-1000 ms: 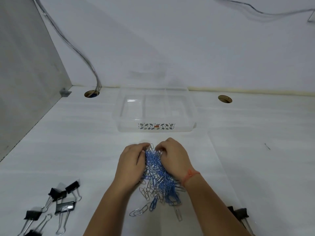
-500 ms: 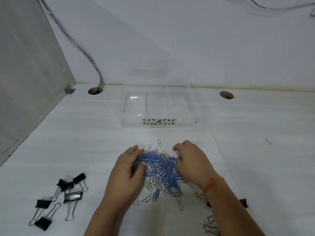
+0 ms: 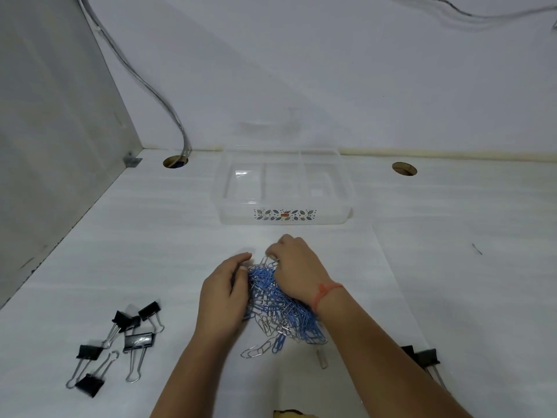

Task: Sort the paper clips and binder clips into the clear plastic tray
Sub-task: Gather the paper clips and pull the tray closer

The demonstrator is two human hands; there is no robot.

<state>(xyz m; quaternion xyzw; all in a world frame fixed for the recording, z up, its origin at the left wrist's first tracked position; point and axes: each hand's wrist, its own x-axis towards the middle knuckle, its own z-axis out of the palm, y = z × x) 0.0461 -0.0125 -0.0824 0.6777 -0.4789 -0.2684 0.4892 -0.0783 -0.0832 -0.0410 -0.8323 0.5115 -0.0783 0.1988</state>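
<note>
Both hands down on white table (image 3: 452, 236), cupped around heap of paper clips (image 3: 280, 309), mostly blue with some silver. Left hand (image 3: 224, 297) on left flank of heap, fingers (image 3: 241, 257) curved and loosely closed against clips, thumb side tucked into pile. Right hand (image 3: 297, 273) over top and right side of heap, fingers curled down and bunched at far end, pinching into clips; exact number of clips gripped not discernible. Red string band (image 3: 324, 292) on right wrist. A few loose clips spilled at near edge of heap: silver pair (image 3: 256, 351) near left forearm, one single clip (image 3: 322, 359) just beside right forearm.

Clear plastic tray (image 3: 229, 217) further back on table, well apart from hands, divided into compartments, leaf-pattern label (image 3: 284, 215) on front wall. Compartments look bare.

Group of black binder clips (image 3: 120, 342) lying on table to left, well apart from heap, wire handles splayed. More black binder clips (image 3: 422, 356) at right, partly hidden behind right forearm.

Two round cable holes (image 3: 404, 169) at back of table, cable (image 3: 150, 89) running down wall into left hole. Grey side panel (image 3: 45, 146) on left.
</note>
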